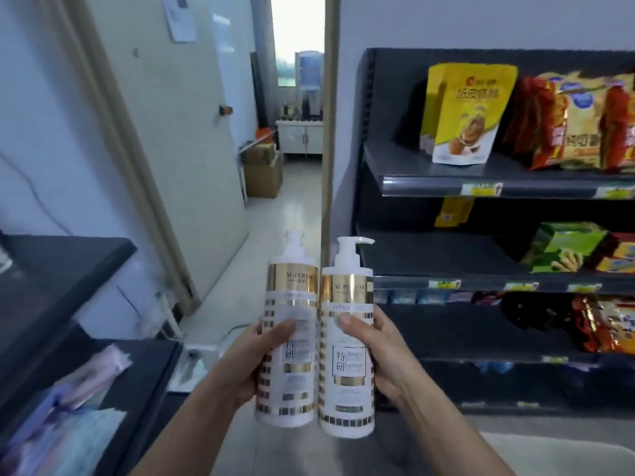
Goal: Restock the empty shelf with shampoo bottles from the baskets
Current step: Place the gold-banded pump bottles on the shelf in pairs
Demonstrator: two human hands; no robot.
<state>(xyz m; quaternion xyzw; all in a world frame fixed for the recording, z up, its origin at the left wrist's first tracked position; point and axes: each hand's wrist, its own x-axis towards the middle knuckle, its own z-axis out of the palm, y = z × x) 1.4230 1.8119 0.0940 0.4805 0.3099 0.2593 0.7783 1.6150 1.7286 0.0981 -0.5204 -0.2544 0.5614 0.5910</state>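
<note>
I see the left hand (pixel 252 355) gripping one white-and-gold shampoo bottle (pixel 290 341), the right hand (pixel 381 352) gripping a second bottle (pixel 347 359), upright, touching, held near me left of the shelf unit (pixel 446 255). Label print blurred; shelf cut off right.

- The shelving unit (pixel 369 97) stands on the right. Its top shelf (pixel 395 163) is bare only at the left end, then a yellow pouch (pixel 464 111) and red snack bags (pixel 577 125) block it.
- The second shelf (pixel 429 259) lies open from its left edge as far as a green box (pixel 563 249).
- The third shelf (pixel 443 328) has room on the left; red packets (pixel 601 324) crowd the right.
- Each hand is taken: the left hand (pixel 254 359) grips the left bottle (pixel 292 304), the right hand (pixel 381 352) the right bottle (pixel 347 372), bottles touching, before the unit's left end.
- A door post (pixel 330 132) stands close by the unit's left side.
</note>
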